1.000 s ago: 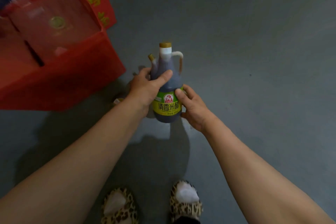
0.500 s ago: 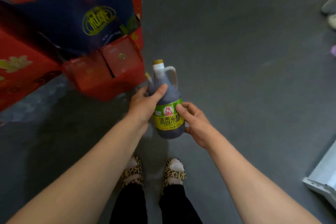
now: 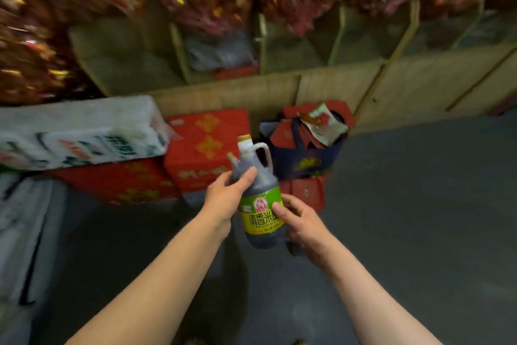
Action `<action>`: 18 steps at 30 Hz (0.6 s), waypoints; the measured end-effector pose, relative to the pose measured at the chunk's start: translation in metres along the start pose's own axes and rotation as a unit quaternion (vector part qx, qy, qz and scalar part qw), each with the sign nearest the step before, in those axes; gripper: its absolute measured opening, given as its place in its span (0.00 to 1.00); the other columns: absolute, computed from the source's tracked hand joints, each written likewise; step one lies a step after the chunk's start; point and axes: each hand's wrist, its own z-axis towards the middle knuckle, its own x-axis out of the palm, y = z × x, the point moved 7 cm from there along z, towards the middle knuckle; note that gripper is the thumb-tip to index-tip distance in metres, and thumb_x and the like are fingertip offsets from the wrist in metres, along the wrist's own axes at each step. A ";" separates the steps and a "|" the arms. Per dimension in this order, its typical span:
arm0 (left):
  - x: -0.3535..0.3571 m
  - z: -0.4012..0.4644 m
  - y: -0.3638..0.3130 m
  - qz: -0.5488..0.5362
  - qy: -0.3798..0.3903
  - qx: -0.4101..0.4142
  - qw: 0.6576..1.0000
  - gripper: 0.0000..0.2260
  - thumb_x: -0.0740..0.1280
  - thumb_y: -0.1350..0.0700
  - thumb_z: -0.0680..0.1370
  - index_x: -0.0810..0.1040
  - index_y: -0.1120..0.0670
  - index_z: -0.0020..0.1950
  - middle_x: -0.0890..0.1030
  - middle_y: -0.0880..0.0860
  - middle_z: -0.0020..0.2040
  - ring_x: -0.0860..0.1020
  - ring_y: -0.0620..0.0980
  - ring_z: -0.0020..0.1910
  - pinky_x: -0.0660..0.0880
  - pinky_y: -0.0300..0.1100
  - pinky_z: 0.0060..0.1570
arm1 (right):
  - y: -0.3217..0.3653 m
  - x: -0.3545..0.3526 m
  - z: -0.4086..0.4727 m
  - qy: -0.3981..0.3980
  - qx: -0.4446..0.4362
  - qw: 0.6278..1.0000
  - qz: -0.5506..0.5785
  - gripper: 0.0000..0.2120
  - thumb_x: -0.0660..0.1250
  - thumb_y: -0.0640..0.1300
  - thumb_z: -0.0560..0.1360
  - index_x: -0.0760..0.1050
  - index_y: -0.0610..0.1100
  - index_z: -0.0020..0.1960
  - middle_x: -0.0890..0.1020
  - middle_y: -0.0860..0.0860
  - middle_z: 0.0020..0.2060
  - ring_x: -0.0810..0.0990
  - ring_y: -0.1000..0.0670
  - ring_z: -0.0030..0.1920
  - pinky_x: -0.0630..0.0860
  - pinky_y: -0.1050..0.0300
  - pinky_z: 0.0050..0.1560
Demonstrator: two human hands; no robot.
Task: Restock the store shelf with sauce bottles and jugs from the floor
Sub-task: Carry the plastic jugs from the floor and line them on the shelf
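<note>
Dark vinegar jug (image 3: 258, 196) held up in both hands over the grey floor (image 3: 419, 218)

White sack (image 3: 78, 132) far left on red boxes (image 3: 207, 146), then left hand (image 3: 226, 199) wrapped round the jug's shoulder, right hand (image 3: 302, 221) gripping the green label side, navy bag (image 3: 302, 157) just behind, blurry wooden shelf (image 3: 335, 84) across the back

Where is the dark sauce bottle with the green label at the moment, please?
In the head view the sauce bottle is centre frame, held off the floor between the left hand at its shoulder and the right hand at its label, in front of the red boxes.
</note>
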 end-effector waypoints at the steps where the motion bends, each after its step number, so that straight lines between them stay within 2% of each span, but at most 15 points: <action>1: -0.026 -0.008 -0.017 -0.011 -0.013 0.011 1.000 0.15 0.72 0.48 0.76 0.79 0.51 0.61 0.84 0.46 0.50 0.81 0.36 0.38 0.72 0.35 0.33 | 0.018 0.028 -0.001 0.021 -0.009 1.000 -0.011 0.21 0.74 0.50 0.72 0.79 0.46 0.63 0.86 0.48 0.53 0.85 0.56 0.45 0.76 0.66 0.35; 2: -0.055 -0.016 -0.031 -0.024 -0.031 0.021 0.999 0.17 0.73 0.48 0.75 0.79 0.52 0.62 0.84 0.47 0.52 0.80 0.38 0.41 0.71 0.37 0.35 | 0.033 0.056 -0.001 0.046 -0.017 0.999 -0.024 0.18 0.72 0.47 0.75 0.79 0.45 0.63 0.86 0.48 0.52 0.84 0.58 0.42 0.74 0.68 0.32; 4: -0.117 -0.028 -0.057 -0.047 -0.069 0.041 0.996 0.19 0.74 0.47 0.74 0.79 0.52 0.63 0.84 0.49 0.56 0.80 0.40 0.44 0.71 0.39 0.36 | 0.058 0.116 0.003 0.087 -0.029 0.994 -0.059 0.14 0.70 0.42 0.78 0.78 0.43 0.63 0.85 0.47 0.51 0.84 0.60 0.39 0.74 0.69 0.32; 8: -0.244 -0.059 -0.097 -0.086 -0.150 0.073 0.982 0.24 0.75 0.45 0.72 0.79 0.52 0.65 0.84 0.50 0.56 0.81 0.46 0.47 0.72 0.40 0.36 | 0.104 0.248 0.001 0.155 -0.064 0.981 -0.098 0.17 0.74 0.45 0.76 0.79 0.43 0.63 0.86 0.45 0.55 0.85 0.53 0.48 0.79 0.64 0.43; 11: -0.330 -0.087 -0.123 -0.108 -0.198 0.095 0.970 0.27 0.75 0.42 0.71 0.77 0.50 0.67 0.84 0.50 0.56 0.82 0.47 0.48 0.73 0.40 0.36 | 0.130 0.341 -0.007 0.196 -0.071 0.973 -0.097 0.21 0.77 0.51 0.71 0.81 0.45 0.62 0.87 0.46 0.53 0.85 0.46 0.54 0.81 0.51 0.54; 12: -0.355 -0.094 -0.132 -0.117 -0.208 0.106 0.965 0.26 0.75 0.43 0.71 0.77 0.50 0.67 0.83 0.50 0.56 0.81 0.46 0.48 0.73 0.40 0.36 | 0.136 0.368 -0.010 0.214 -0.073 0.969 -0.100 0.21 0.76 0.53 0.71 0.81 0.47 0.61 0.87 0.46 0.53 0.85 0.43 0.55 0.79 0.46 0.55; 14: -0.400 -0.110 -0.147 -0.134 -0.231 0.118 0.956 0.26 0.75 0.44 0.72 0.76 0.50 0.67 0.82 0.51 0.57 0.81 0.46 0.48 0.74 0.41 0.38 | 0.144 0.419 -0.012 0.251 -0.073 0.960 -0.103 0.18 0.73 0.53 0.75 0.80 0.48 0.63 0.86 0.44 0.54 0.83 0.37 0.58 0.77 0.42 0.54; 15: -0.421 -0.117 -0.154 -0.139 -0.245 0.121 0.952 0.29 0.76 0.42 0.70 0.76 0.50 0.68 0.82 0.52 0.58 0.81 0.48 0.49 0.76 0.43 0.41 | 0.150 0.442 -0.012 0.265 -0.074 0.956 -0.100 0.17 0.72 0.51 0.77 0.80 0.47 0.63 0.86 0.43 0.55 0.83 0.37 0.58 0.78 0.42 0.55; 18: -0.478 -0.130 -0.171 -0.148 -0.278 0.137 0.939 0.46 0.79 0.33 0.54 0.77 0.52 0.68 0.84 0.53 0.56 0.84 0.53 0.51 0.81 0.52 0.52 | 0.167 0.504 -0.013 0.293 -0.087 0.946 -0.103 0.18 0.71 0.48 0.77 0.77 0.44 0.65 0.86 0.44 0.55 0.86 0.43 0.55 0.82 0.46 0.56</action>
